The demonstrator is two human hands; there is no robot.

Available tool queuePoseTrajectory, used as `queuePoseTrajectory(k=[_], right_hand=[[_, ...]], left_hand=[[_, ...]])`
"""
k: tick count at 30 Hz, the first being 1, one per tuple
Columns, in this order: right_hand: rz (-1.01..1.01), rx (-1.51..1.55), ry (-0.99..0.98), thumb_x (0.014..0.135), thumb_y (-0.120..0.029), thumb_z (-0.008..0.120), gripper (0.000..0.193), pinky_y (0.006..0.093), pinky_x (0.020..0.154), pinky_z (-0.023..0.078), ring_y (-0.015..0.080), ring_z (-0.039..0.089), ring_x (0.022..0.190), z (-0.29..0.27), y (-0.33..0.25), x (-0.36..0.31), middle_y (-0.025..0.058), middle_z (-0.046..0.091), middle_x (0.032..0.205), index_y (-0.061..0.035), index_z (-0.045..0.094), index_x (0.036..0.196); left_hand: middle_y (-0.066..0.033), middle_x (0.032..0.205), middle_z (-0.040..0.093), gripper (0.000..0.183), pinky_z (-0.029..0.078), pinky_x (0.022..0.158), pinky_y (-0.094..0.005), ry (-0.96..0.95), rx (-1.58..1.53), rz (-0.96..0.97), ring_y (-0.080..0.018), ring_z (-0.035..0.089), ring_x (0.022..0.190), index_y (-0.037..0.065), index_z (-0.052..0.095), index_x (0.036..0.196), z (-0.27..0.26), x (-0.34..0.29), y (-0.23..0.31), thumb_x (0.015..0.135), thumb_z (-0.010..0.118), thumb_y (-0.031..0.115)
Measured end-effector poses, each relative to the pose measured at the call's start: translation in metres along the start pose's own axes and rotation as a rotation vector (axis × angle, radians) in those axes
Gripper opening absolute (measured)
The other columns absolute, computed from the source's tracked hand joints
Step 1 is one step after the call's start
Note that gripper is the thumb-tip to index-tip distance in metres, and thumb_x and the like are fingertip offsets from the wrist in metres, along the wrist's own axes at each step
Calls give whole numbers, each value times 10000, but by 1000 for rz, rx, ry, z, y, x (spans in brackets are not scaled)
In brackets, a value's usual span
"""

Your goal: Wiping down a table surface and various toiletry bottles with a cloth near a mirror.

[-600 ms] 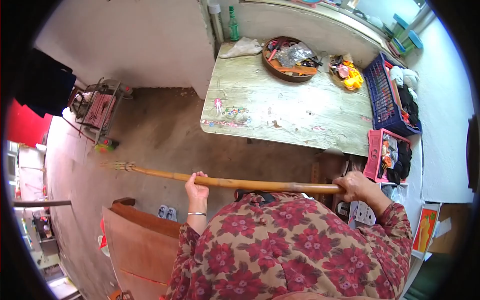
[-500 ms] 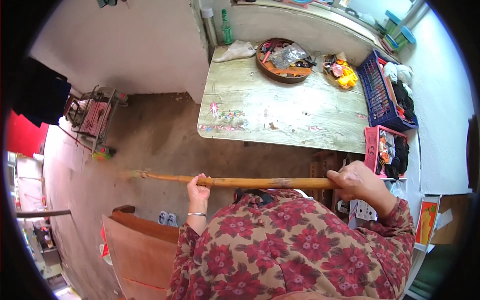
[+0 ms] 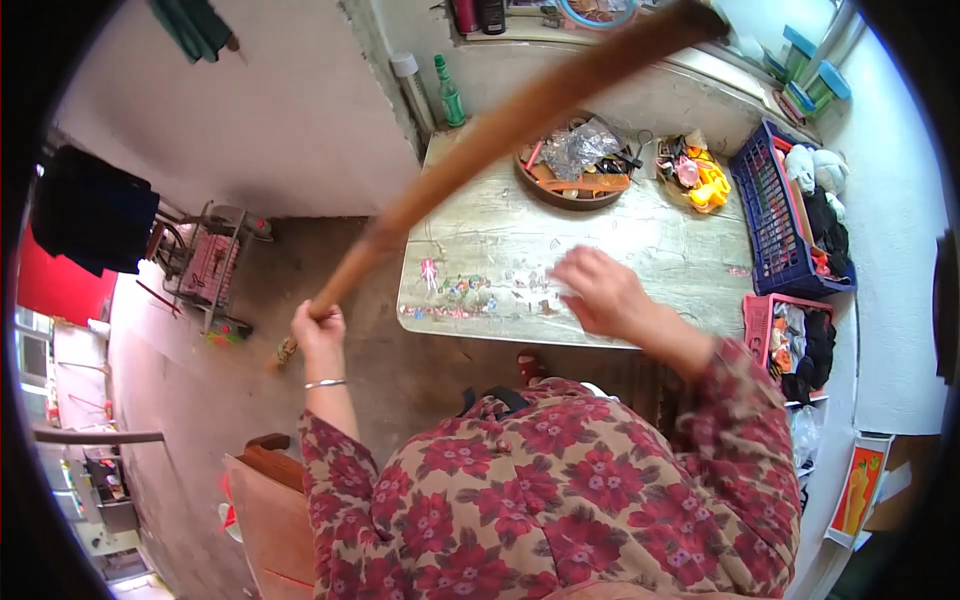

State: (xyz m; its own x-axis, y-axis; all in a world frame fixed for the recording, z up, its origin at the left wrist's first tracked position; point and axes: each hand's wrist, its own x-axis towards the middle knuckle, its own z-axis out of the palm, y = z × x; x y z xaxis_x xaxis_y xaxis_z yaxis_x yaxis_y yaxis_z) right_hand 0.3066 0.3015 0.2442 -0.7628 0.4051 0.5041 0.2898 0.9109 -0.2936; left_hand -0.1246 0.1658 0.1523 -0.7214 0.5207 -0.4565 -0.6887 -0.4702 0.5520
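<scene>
A long bamboo pole [image 3: 480,150] slants from lower left up across the view, its thick butt end raised toward the window. My left hand [image 3: 320,325], with a silver bangle on the wrist, is wrapped round it low down. Below that hand a frayed, tufted end [image 3: 284,352] shows small over the floor; I cannot tell what kind of head it is. Off the pole, my right hand [image 3: 605,290] hangs over the front part of the table [image 3: 690,250], its fingers apart and slightly blurred, holding nothing.
The table bears a round brown tray [image 3: 575,200] of odds and ends and a yellow-orange bundle [image 3: 700,180]. A green bottle [image 3: 450,95] stands behind. Blue [image 3: 770,215] and pink [image 3: 757,335] baskets line the right. A wooden chair [image 3: 265,500] and a wheeled cart [image 3: 215,260] stand left.
The pole has swung from level to steeply slanted, its right end rising. My right hand has let go of it and moved left over the table. My left hand has shifted left and up.
</scene>
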Motion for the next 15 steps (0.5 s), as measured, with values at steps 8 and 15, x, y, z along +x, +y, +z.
queuePoseTrajectory(k=[8,15], right_hand=[[577,-242,-334,736,-198,653,406,427,853,448,324,510,1048,112,207,-1,126,550,1068,-111,544,1117],[403,-332,-226,733,-143,620,404,367,744,491,269,545,954,115,261,-18,109,554,987,-79,539,1123]], left_hand=[[-90,728,535,188,449,535,-304,243,-304,355,-206,541,656,36,520,879,-62,8,172,791,555,199],[-110,738,531,305,449,535,-272,86,-221,190,-186,558,679,-20,488,875,-91,-71,147,813,569,267]])
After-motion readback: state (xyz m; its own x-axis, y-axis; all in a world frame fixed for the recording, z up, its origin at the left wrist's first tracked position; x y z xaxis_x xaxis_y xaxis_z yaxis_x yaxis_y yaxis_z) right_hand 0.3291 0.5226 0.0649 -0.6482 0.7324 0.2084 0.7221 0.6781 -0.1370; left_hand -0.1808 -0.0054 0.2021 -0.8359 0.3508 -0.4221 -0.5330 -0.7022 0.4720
